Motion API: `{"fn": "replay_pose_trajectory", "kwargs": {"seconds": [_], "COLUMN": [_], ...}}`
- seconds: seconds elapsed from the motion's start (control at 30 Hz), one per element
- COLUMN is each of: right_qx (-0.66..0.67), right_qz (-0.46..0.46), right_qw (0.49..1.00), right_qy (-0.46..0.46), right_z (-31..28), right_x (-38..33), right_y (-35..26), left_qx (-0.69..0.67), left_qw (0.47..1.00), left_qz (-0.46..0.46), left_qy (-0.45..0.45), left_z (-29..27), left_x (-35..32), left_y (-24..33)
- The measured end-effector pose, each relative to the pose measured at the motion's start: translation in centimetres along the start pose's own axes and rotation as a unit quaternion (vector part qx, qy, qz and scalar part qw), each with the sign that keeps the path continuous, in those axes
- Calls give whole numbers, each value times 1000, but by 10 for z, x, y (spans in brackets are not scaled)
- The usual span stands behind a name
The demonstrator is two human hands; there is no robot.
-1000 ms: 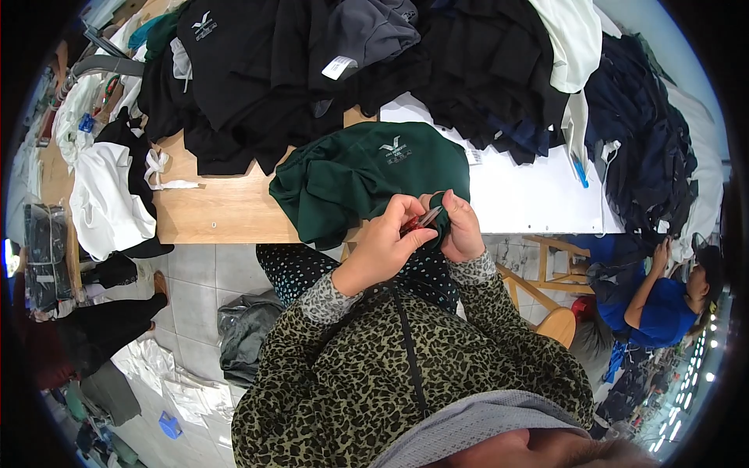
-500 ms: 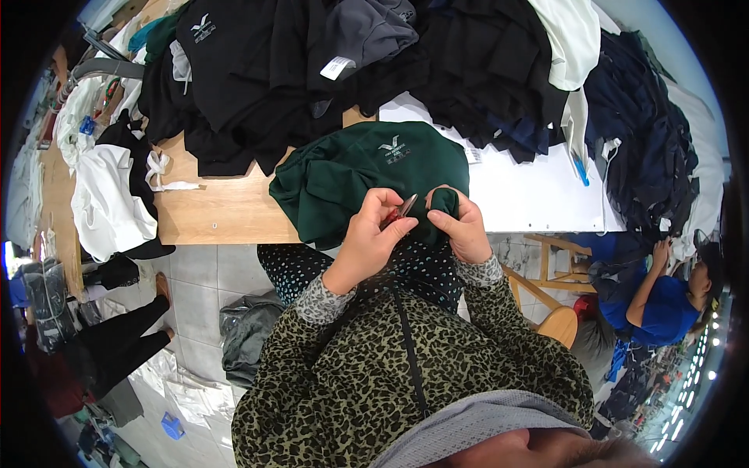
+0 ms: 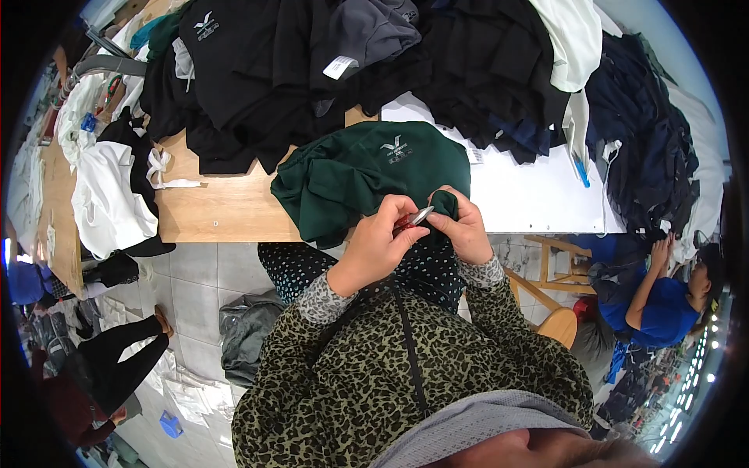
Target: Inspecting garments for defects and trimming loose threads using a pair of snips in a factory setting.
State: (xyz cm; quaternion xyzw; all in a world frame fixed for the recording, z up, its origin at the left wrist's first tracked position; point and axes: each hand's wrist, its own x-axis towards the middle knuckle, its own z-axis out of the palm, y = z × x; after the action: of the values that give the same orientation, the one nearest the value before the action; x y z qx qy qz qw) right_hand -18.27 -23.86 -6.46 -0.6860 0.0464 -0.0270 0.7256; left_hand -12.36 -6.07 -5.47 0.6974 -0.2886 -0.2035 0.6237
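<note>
A dark green garment (image 3: 351, 168) with a pale print lies at the front edge of the table, part of it hanging over. My left hand (image 3: 382, 238) is closed round small thread snips (image 3: 422, 216) with red handles and metal blades. The blade tips point right, close to the fingers of my right hand (image 3: 466, 228). That hand pinches a folded edge of the green garment between thumb and fingers. Whether the blades touch the cloth I cannot tell.
Black garments (image 3: 257, 86) are heaped across the back, with a grey one (image 3: 370, 35) on top. White cloth (image 3: 113, 199) lies left, navy garments (image 3: 640, 132) right. A blue-handled tool (image 3: 581, 171) rests on the white board. A co-worker in blue (image 3: 663, 304) sits at right; another person stands left.
My left hand has moved slightly right, bringing the snips' tips up to the fold in my right hand. The person at far left has shifted.
</note>
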Motion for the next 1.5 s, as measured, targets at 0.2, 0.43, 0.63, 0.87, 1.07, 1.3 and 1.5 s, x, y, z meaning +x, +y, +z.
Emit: {"fn": "replay_pose_trajectory", "kwargs": {"seconds": [0.2, 0.43, 0.63, 0.87, 1.07, 1.3, 1.5], "right_qx": [-110, -320, -346, 224, 277, 314, -26], "right_qz": [-84, -203, -91, 158, 147, 153, -83], "right_qw": [988, 920, 910, 952, 941, 920, 956], "right_qy": [-71, 103, 210, 133, 125, 179, 281], "right_z": [-2, -1, -28, -28, -28, -28, -18], "right_x": [14, 28, 25, 19, 21, 22, 18], "right_y": [-21, -44, 7, -8, -10, -1, -4], "left_qx": [-140, -188, -370, 136, -23, -263, -334], "left_qw": [988, 980, 884, 929, 997, 930, 899], "left_qz": [16, -1, -28, 40, 10, -230, -264], "left_qy": [58, 65, 283, 341, -72, -117, -100], "left_z": [-5, -28, -78, -73, -36, -28, -27], "left_x": [15, 50, 64, 70, 52, 44, 44], "left_y": [-8, 19, 8, -38, -6, -16, -23]}}
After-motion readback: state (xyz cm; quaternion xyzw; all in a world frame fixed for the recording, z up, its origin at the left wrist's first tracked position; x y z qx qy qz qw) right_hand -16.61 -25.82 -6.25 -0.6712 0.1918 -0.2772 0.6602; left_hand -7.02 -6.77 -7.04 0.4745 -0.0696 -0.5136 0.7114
